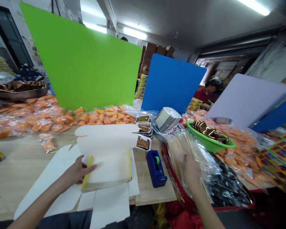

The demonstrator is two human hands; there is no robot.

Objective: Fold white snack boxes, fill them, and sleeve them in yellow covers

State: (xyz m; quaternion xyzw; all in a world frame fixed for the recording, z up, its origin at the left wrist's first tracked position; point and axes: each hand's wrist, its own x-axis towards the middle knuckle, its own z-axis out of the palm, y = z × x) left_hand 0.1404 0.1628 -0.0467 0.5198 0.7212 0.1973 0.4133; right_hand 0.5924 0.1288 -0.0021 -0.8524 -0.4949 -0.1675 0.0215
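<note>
Landmark: the blue tape dispenser (156, 168) is standing on the worktop (154, 194), carrying a green roll.
Open box: the white, yellow-edged open box (107, 170) is lying left of the dispenser, its flaps spreading over the worktop.
Left hand: the left hand (84, 170) is pinching the open box's near-left wall, the thumb lying over the yellow edge.
Right hand: the right hand (192, 168) is reaching among the wooden sticks (173, 148), right of the dispenser; whether its fingers are closing on any, I cannot tell.
Red tray: the red tray (228, 209) is holding sticks and black packets (226, 184) to the dispenser's right.
Green bowl: the green bowl (205, 142) is holding bronze-coloured packets, beyond and right of the dispenser.
White trays: small white trays (143, 143) are sitting just behind the dispenser, showing gold-coloured contents.
Orange pieces: bagged orange pieces (112, 116) are heaping up behind and left of the dispenser.
Printing: colourful printed boxes (281, 152) are stacking far right of the dispenser, their lettering showing too small and blurred for reading.
</note>
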